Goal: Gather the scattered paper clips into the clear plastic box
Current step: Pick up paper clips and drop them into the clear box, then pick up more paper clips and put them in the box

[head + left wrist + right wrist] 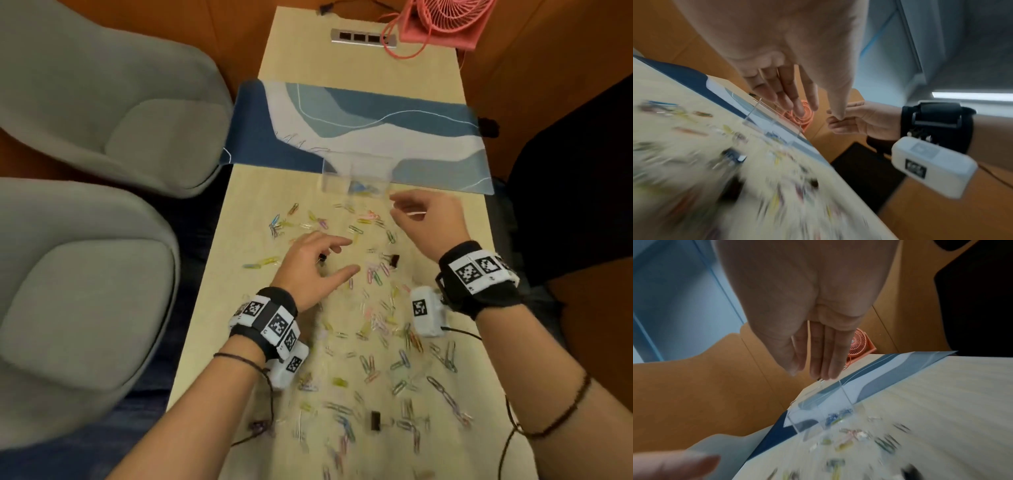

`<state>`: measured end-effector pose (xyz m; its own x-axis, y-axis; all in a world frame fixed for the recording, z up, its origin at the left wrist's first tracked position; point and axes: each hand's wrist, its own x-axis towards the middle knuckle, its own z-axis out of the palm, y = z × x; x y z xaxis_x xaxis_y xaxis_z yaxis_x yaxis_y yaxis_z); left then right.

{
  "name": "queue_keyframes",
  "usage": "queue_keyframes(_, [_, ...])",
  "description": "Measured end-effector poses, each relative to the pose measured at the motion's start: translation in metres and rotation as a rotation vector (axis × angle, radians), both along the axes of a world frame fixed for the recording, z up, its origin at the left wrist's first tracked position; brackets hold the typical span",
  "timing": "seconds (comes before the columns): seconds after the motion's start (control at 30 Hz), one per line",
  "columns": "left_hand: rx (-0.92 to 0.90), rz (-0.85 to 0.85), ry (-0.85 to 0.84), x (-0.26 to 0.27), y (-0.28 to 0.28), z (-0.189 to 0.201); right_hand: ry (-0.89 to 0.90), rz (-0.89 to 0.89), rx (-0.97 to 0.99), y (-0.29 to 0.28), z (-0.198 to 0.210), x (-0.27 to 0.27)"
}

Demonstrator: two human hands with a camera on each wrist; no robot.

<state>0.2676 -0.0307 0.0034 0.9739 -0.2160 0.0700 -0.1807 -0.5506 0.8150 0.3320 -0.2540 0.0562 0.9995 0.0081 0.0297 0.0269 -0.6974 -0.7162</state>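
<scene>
Many coloured paper clips (376,322) lie scattered over the pale wooden table (445,240). The clear plastic box (356,171) stands at the mat's near edge with a few clips inside; it also shows in the wrist views (772,123) (818,412). My left hand (352,255) hovers over the clips in the middle, fingers straight and thumb apart, holding nothing (820,112). My right hand (393,205) is beside the box's near right corner, fingers loosely extended toward it (807,374); I see nothing held in it.
A blue and white desk mat (359,113) crosses the table behind the box. A pink fan (445,20) and a socket strip (363,37) sit at the far end. Black binder clips (394,259) (375,420) lie among the clips. Grey chairs (85,102) stand left.
</scene>
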Motion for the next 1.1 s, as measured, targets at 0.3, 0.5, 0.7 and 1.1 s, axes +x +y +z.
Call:
queue_keyframes(0.3, [0.352, 0.407, 0.192, -0.210, 0.045, -0.026, 0.594, 0.092, -0.268, -0.045, -0.032, -0.228])
queue_keyframes(0.5, [0.280, 0.513, 0.414, -0.286, 0.056, -0.047, 0.899, -0.014, -0.533, -0.053, -0.061, -0.333])
queue_keyframes(0.7, [0.258, 0.303, 0.356, -0.293, 0.033, -0.052, 0.686, -0.006, -0.380, -0.035, -0.076, -0.362])
queue_keyframes(1.1, [0.350, 0.239, 0.172, -0.276, 0.014, -0.049, 0.358, 0.302, -0.400, 0.028, -0.095, -0.381])
